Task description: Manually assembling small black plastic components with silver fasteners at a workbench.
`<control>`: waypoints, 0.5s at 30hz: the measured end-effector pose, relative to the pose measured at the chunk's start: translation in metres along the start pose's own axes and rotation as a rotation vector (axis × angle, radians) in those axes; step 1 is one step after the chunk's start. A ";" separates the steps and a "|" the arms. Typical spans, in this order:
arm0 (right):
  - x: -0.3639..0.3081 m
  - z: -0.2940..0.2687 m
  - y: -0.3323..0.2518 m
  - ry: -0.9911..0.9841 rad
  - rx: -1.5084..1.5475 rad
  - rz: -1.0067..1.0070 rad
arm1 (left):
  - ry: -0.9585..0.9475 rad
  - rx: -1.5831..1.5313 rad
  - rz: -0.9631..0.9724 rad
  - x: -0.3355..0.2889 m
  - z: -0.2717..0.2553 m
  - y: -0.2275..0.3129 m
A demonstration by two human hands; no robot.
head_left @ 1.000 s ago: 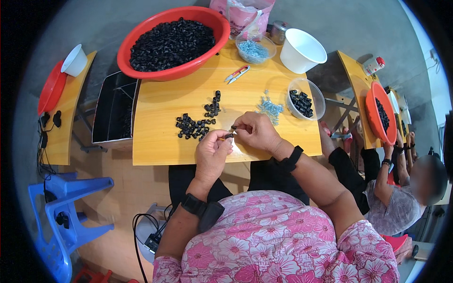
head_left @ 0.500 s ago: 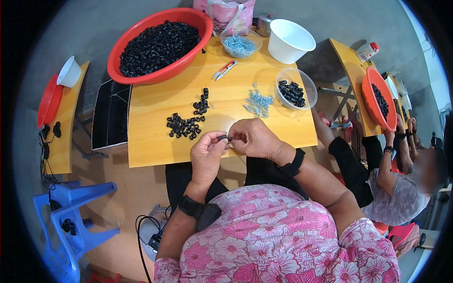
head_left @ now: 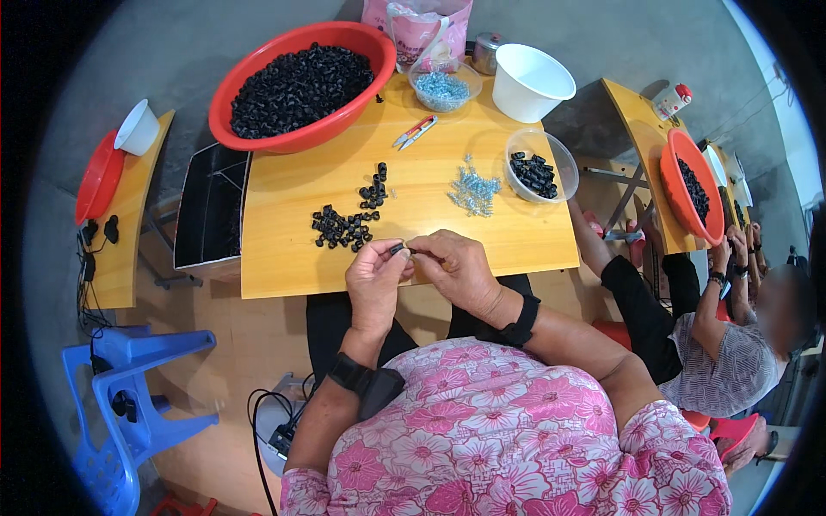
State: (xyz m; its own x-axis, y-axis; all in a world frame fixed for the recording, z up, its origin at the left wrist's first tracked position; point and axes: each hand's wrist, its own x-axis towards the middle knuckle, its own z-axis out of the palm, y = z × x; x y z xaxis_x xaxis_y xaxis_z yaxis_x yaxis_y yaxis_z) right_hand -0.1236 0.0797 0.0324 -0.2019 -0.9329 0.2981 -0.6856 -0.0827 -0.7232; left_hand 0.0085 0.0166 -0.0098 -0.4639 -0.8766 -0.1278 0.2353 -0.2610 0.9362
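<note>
"What had just changed?"

"A second earlier, the left hand (head_left: 372,279) and right hand (head_left: 460,271) showed a gap at the fingertips; here they met at a black piece (head_left: 397,248) above the tabletop (head_left: 508,245), just inside its near edge. That suggested both were working one part."

"And the grip?"

"The left pinched the piece between thumb and finger. The right bunched at its other end; whether it gripped anything could not be told."

"The containers?"

"A red basin (head_left: 301,144), heaped with black parts, covered the far left corner. A clear bowl (head_left: 472,82) of silvery-blue parts sat near the far edge, beside a white bucket (head_left: 525,101); a clear tub (head_left: 564,163) held black cylinders along the right edge."
</note>
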 end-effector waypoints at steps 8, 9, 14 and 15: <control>-0.002 0.007 0.021 0.071 0.108 -0.023 | -0.028 -0.248 -0.088 0.001 0.000 -0.003; -0.004 0.009 0.028 0.072 0.267 0.072 | -0.048 -0.265 -0.109 0.001 0.000 -0.001; -0.001 0.006 0.021 -0.007 0.628 0.294 | -0.081 -0.293 -0.133 0.001 -0.001 0.000; 0.002 0.004 0.015 -0.017 0.704 0.357 | -0.080 -0.283 -0.134 0.001 -0.001 -0.001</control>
State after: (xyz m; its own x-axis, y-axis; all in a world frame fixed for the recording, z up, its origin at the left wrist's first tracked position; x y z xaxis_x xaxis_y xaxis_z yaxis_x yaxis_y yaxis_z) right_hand -0.1315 0.0757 0.0198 -0.3121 -0.9495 -0.0316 0.0239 0.0254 -0.9994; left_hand 0.0090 0.0154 -0.0113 -0.5696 -0.7954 -0.2070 0.3904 -0.4835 0.7834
